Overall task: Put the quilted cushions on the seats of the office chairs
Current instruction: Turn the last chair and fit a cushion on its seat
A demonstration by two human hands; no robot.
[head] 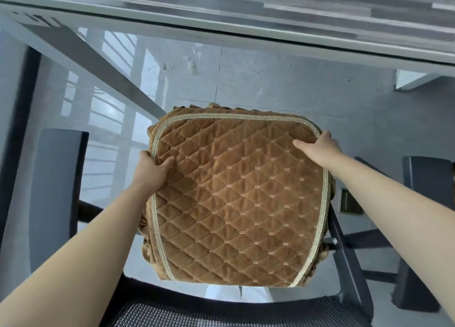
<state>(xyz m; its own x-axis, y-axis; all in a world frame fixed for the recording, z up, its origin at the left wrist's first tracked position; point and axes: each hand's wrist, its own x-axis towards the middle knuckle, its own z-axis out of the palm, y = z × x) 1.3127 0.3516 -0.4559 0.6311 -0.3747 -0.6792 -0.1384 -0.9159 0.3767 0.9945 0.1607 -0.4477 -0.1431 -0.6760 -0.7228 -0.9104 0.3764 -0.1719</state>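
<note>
**One cushion on one chair, both hands at its edges**

Nearest the camera sat the dark mesh backrest [187,312] of a single office chair [349,260], seen from above and behind. Two black armrests flanked the seat: the left armrest [56,183] and the right armrest [423,203].

One brown quilted cushion [236,198] lay over the seat and hid it completely. Its diamond stitching faced up, a pale braided trim ran around the top panel, and ruffled fabric showed along its sides.

Two bare forearms reached forward over the backrest. The left hand [150,169] gripped the cushion's left edge near the far corner, thumb on top, fingers curled around the rim. The right hand [320,146] held the far right corner, thumb laid flat on the quilting, the remaining fingers wrapped over the trim and out of sight.

Beyond the cushion stretched a glossy grey tiled floor [270,85]. Farthest off, one grey wood-grain desk [270,11] crossed the top of the view, one slanted leg [98,70] descending at left.
</note>
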